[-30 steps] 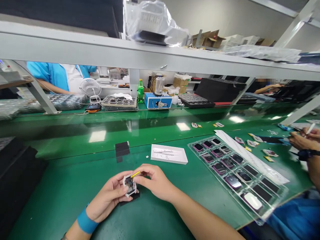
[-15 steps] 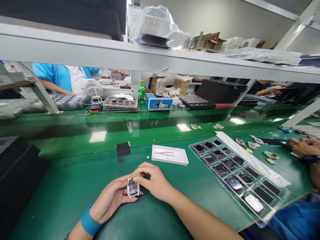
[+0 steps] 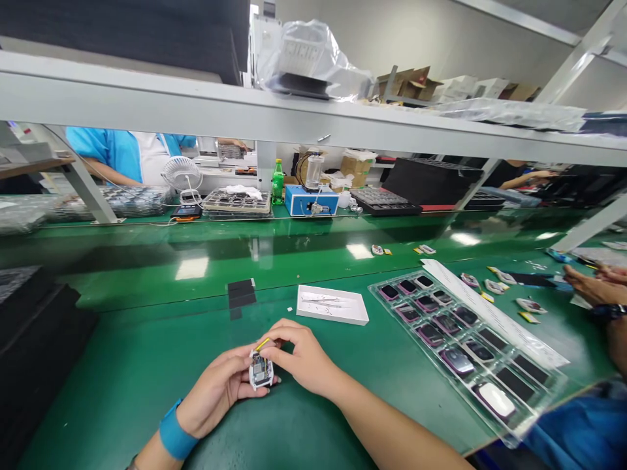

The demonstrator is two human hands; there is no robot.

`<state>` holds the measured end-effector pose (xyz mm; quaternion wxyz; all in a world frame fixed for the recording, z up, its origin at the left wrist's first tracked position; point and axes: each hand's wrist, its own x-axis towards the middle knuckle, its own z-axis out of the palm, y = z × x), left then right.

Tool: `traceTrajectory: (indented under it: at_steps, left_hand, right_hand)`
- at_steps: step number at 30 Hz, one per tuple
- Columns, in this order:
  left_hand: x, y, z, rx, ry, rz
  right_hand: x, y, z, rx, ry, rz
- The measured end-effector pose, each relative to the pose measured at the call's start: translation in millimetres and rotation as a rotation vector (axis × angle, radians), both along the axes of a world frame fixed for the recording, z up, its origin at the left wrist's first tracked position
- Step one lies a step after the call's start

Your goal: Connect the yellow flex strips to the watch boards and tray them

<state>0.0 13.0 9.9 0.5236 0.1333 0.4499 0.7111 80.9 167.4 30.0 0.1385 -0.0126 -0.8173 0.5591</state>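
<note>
Open white watch case (image 3: pixel 261 370), PCB facing up, sits in L hand (image 3: pixel 218 384) over desk (image 3: pixel 304 427), long axis approx fore-aft. L hand: thumb + fingers closed on case sides. Yellow-edged part (image 3: pixel 262 344), prob. batt, at case's far edge, running diag. far-R. R hand (image 3: pixel 302 356) is nearer to it, comes in from R, thumb + finger pinched narrow on it. White box (image 3: pixel 333 318) w/ tweezers (image 3: pixel 321 301) fwd-R; clear tray (image 3: pixel 509 433) well apart, further R.
</note>
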Motion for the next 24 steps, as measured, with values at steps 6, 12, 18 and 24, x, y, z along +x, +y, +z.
traceTrajectory:
  at_steps: [6, 12, 18, 24]
  left_hand:
    - [-0.3, -1.9, -1.3, 0.016, -0.017, -0.007]
    - [0.8, -0.7, 1.9, -0.007, 0.005, 0.002]
    - [3.0, 1.5, 1.0, -0.060, 0.081, 0.014]
    - [5.5, 6.0, -4.2, -0.131, 0.182, 0.078]
  right_hand:
    - [0.0, -0.1, -0.3, -0.005, 0.008, 0.001]
    - [0.9, -0.5, 1.0, 0.009, 0.000, 0.001]
    - [-0.4, -0.4, -1.6, 0.044, 0.001, 0.017]
    - [-1.5, -2.0, -6.4, 0.117, -0.009, 0.024]
